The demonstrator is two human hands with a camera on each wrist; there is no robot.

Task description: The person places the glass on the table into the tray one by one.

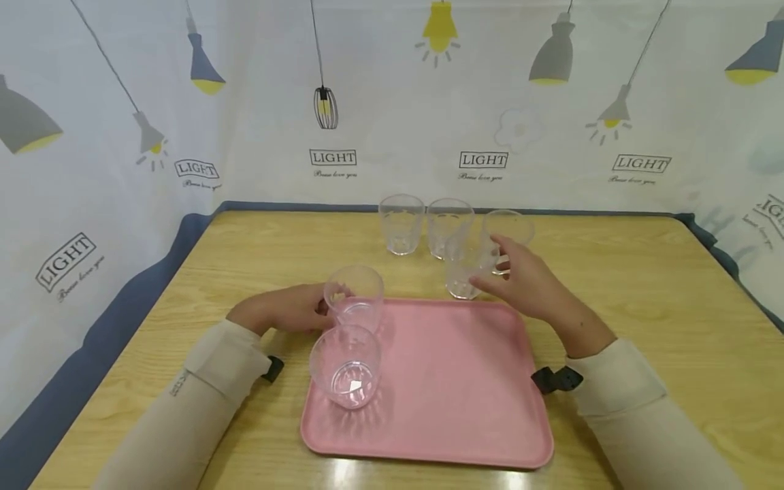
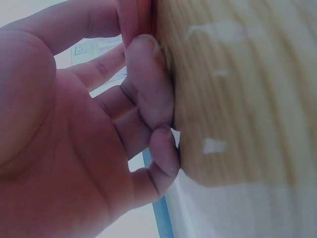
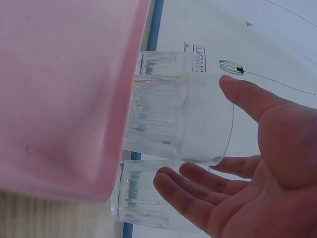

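My right hand (image 1: 523,275) is beside a clear cup (image 1: 463,272) that stands upright just past the tray's far edge. Its thumb and fingers are spread on two sides of this cup (image 3: 183,116), the thumb tip right at the rim. My left hand (image 1: 297,306) is at the left edge of the pink tray (image 1: 453,381), thumb and forefinger at the tray's rim (image 2: 136,20). Its other fingers curl down against the tabletop. On the tray's left side stand two clear cups, a rear one (image 1: 361,292) partly covering my left fingers and a front one (image 1: 346,367).
Behind the cup at my right hand, more clear cups stand upright on the wooden table (image 1: 649,306): one at left (image 1: 401,224), one in the middle (image 1: 450,221), one at right (image 1: 511,228). A white lamp-print cloth (image 1: 398,102) borders the table.
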